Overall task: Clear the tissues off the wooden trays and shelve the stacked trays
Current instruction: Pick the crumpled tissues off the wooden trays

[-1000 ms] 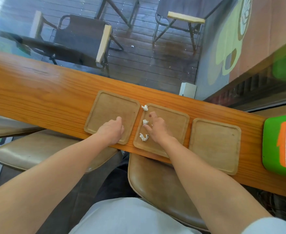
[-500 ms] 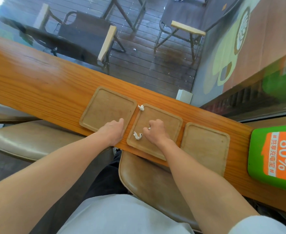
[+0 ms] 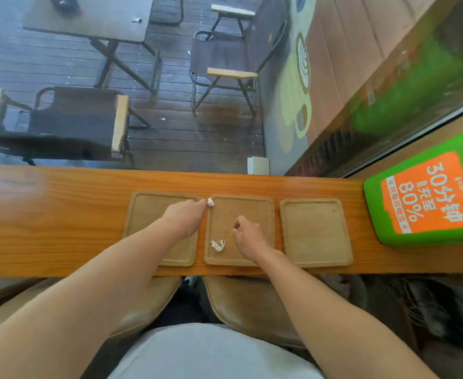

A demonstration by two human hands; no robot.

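Three square wooden trays lie side by side on the wooden counter [image 3: 47, 214]: left tray [image 3: 145, 212], middle tray [image 3: 254, 206], right tray [image 3: 315, 233]. A small crumpled tissue [image 3: 210, 202] sits at the far corners between the left and middle trays, and the fingertips of my left hand [image 3: 183, 217] touch it. A second twisted tissue [image 3: 218, 246] lies on the near left part of the middle tray. My right hand [image 3: 249, 236] hovers over the middle tray with its fingers pinched shut; what it grips is mostly hidden. The right tray is bare.
A green and orange sign block [image 3: 427, 195] stands on the counter at the far right. Two tan stools [image 3: 252, 305] sit under the counter's near edge. Beyond the glass are dark chairs and a table on decking.
The middle tissue vanished from the tray as my right hand closed over it and lifted. My left hand moved from the left tray's near edge up to the far corner tissue.
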